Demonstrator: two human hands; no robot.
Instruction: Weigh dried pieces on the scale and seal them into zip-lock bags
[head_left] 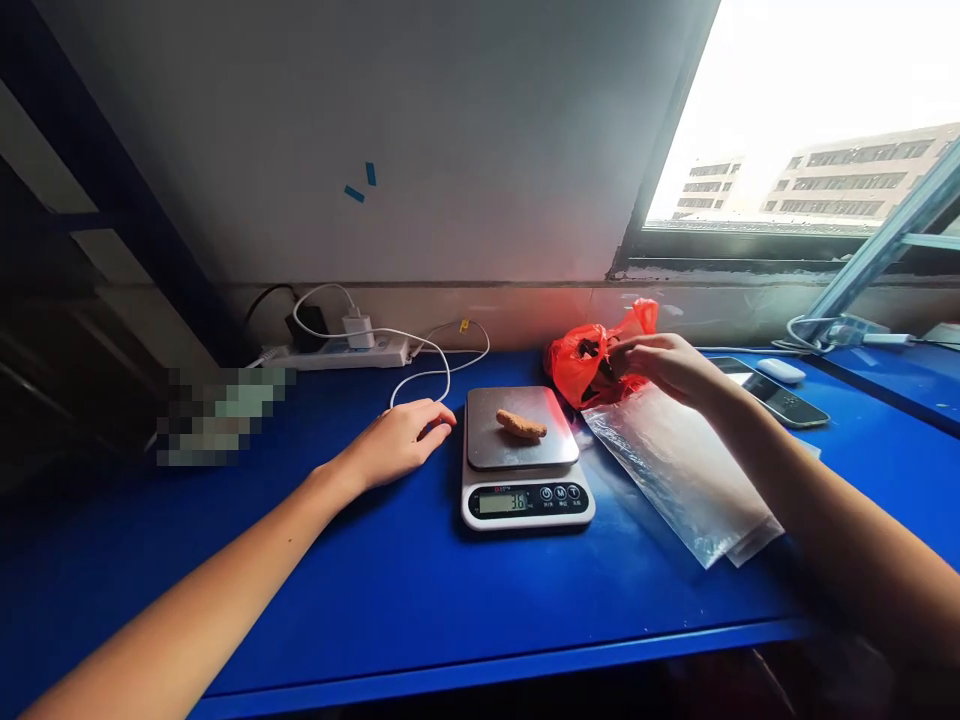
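A brown, knobbly, finger-shaped piece, perhaps a dried root [521, 425], lies on the steel plate of a white digital kitchen scale [472, 507]. The scale's display appears to read 3.6. My left hand [405, 440] rests on the table just left of the scale, fingers loosely bent, thumb apart, holding nothing. At the mouth of a crumpled red plastic bag [577, 375], behind the scale on the right, is my right hand [664, 362]. Its fingers are drawn together and the tips are hidden by the bag and dark contents, so what they hold cannot be made out.
Clear plastic bags [675, 480] lie flat under my right forearm. Beyond it are a phone [787, 400] and a white mouse [781, 371]. A power strip [382, 352] with a charger and white cable [448, 370] runs along the wall. The blue table [360, 600] ends at a front edge.
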